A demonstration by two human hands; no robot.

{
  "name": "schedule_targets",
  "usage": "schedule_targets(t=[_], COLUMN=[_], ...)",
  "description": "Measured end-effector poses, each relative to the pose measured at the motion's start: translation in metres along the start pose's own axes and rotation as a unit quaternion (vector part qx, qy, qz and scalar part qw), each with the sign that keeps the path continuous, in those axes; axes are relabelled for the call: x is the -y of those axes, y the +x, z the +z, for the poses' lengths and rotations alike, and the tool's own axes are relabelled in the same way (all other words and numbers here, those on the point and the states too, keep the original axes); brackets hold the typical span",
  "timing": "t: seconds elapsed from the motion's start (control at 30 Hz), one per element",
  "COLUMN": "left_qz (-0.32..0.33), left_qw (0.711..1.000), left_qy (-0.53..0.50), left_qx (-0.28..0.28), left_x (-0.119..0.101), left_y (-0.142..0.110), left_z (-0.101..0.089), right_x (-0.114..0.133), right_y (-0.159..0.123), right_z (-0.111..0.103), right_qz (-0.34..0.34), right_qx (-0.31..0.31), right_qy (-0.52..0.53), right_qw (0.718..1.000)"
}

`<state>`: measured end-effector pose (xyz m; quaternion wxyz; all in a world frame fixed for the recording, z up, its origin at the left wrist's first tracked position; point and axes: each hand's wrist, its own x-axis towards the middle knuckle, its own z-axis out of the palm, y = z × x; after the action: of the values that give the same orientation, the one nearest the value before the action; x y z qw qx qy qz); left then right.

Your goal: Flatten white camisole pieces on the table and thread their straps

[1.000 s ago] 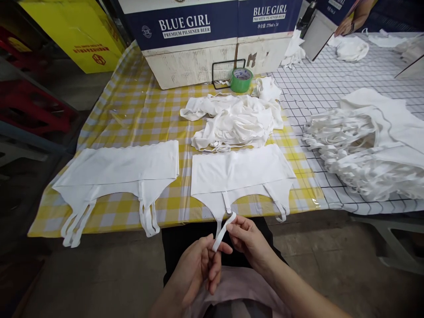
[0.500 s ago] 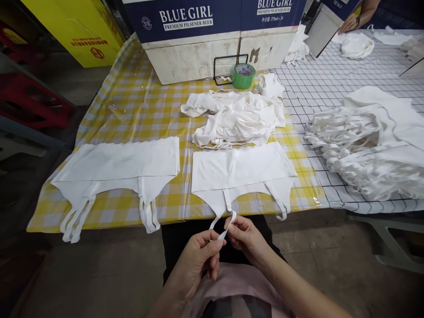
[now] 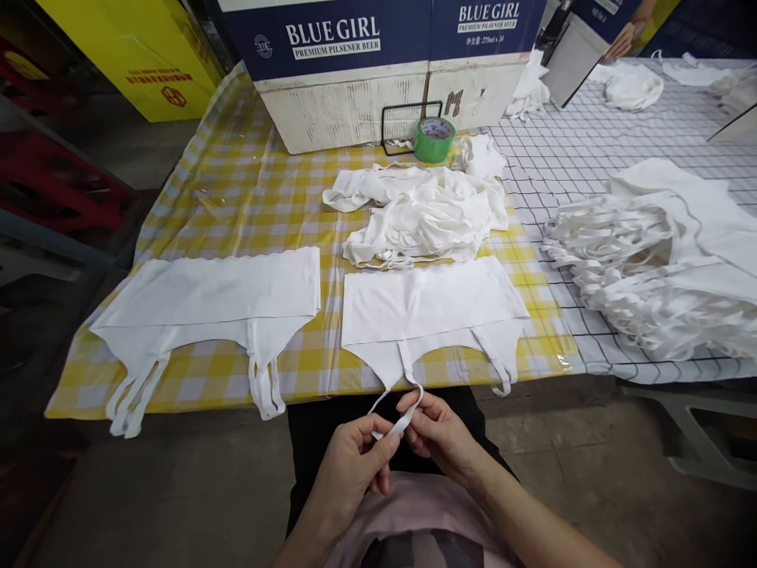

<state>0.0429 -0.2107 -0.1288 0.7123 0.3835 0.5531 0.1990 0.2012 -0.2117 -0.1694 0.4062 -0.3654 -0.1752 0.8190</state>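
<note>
A white camisole (image 3: 431, 304) lies flat at the table's front edge, its shoulder straps toward me. My left hand (image 3: 358, 459) pinches one of its straps (image 3: 400, 423) between thumb and fingertips, just off the edge. Close beside it, my right hand (image 3: 442, 434) grips the same strap nearer the garment, fingers closed. The strap curves in a loop between the hands and the cloth. To the left, a second white camisole (image 3: 218, 292) is laid flat, with its straps hanging over the edge.
Behind the garments sits a crumpled white cloth heap (image 3: 431, 209), with green tape (image 3: 434, 140) on a black wire stand near a beer carton (image 3: 355, 102). A pile of strapped white garments (image 3: 680, 268) lies right. Another person's hand (image 3: 622, 39) shows at the far right.
My left thumb and fingers have shifted slightly along the strap, and the right hand has turned a little. Both hands keep hold; the garments lie as before.
</note>
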Motion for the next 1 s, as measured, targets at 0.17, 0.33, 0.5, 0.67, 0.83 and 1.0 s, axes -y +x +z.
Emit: schedule_targets(t=[0.17, 0.33, 0.5, 0.67, 0.83, 1.0], left_qz=[-0.008, 0.014, 0.097, 0.080, 0.070, 0.054], left_qw=[1.000, 0.996, 0.969, 0.976, 0.977, 0.978], left_qy=[-0.005, 0.090, 0.217, 0.192, 0.155, 0.169], left_qx=[0.020, -0.001, -0.069, -0.059, -0.126, -0.113], left_x=[0.005, 0.004, -0.005, -0.004, -0.001, -0.004], left_y=[0.003, 0.003, -0.001, -0.001, 0.000, -0.003], left_z=[-0.002, 0.001, 0.008, 0.010, 0.009, 0.003], right_x=[0.000, 0.004, 0.017, 0.022, 0.025, 0.028], right_y=[0.001, 0.005, 0.002, -0.001, 0.000, 0.002], right_z=[0.001, 0.003, 0.013, 0.019, 0.019, 0.020], right_qz=[-0.001, -0.043, -0.115, -0.119, -0.126, -0.132], right_qx=[0.013, -0.020, -0.064, -0.073, -0.076, -0.090], right_qy=[-0.012, -0.062, -0.178, -0.241, -0.250, -0.233], right_qw=[1.000, 0.997, 0.975, 0.961, 0.957, 0.959])
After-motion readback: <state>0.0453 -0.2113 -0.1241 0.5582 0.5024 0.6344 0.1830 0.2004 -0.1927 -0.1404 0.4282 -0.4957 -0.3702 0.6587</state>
